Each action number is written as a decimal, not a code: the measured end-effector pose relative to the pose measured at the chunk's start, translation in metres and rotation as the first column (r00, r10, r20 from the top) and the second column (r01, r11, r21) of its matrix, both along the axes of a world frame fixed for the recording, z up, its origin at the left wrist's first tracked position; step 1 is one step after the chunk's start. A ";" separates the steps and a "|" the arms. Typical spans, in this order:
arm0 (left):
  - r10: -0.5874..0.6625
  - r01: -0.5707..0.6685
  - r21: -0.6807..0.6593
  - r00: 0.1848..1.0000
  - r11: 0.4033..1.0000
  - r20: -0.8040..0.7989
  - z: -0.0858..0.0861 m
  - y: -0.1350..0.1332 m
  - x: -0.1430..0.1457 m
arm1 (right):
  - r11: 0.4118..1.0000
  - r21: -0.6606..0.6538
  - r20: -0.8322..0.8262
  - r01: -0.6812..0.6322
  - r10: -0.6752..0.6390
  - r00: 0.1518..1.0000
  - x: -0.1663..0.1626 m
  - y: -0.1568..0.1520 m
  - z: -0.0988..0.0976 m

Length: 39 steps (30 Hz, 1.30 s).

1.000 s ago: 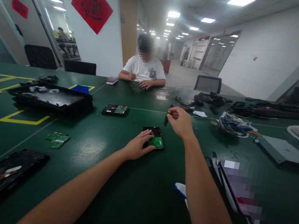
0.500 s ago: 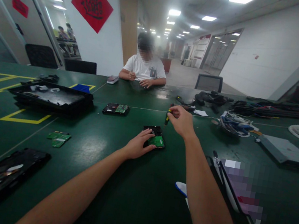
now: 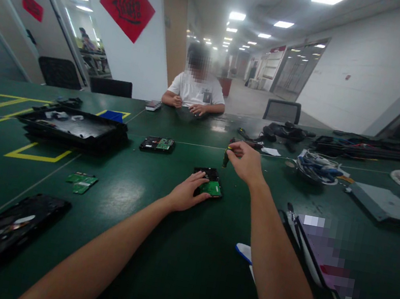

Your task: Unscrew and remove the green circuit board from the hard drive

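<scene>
Head view. At the centre of the frame, the left hand (image 3: 188, 192) grasps a hard disk drive (image 3: 213, 175) lying on the green table (image 3: 147, 274), fingers over its left part and thumb along its near edge. The right hand (image 3: 247, 163) pinches a screwdriver (image 3: 225, 160) by its dark, yellow-marked handle; it hangs roughly upright beyond the drive's right corner, apparently clear of it.

The green circuit board (image 3: 213, 188) remains seated on the drive, so its removal, if intended, appears unfinished; the state of its screws is too small to tell. A second drive (image 3: 152, 144), upper left of centre, also bears its board, whereas loose circuit boards (image 3: 83, 183) at left suggest some separation is complete.

Surroundings: black trays (image 3: 70, 139) at upper left, a black casing (image 3: 7, 234) at lower left, bundled cables (image 3: 316, 167) and a metal box (image 3: 391, 205) at right. A blue-edged white object (image 3: 244, 251) is partly hidden by the right forearm. Nothing visibly obstructs the drive except the left hand, which covers part of it.
</scene>
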<state>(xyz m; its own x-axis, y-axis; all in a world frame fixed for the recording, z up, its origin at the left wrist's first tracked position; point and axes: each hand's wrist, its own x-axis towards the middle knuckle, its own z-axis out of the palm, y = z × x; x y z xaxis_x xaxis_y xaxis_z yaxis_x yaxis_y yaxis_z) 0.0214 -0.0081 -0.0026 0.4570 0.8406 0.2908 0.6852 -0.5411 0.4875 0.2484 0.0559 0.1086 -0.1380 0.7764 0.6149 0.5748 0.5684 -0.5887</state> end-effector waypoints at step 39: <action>-0.017 0.018 0.022 1.000 1.000 -0.006 -0.001 0.001 -0.002 | 1.000 0.019 0.013 0.005 -0.006 1.000 0.000 0.001 0.001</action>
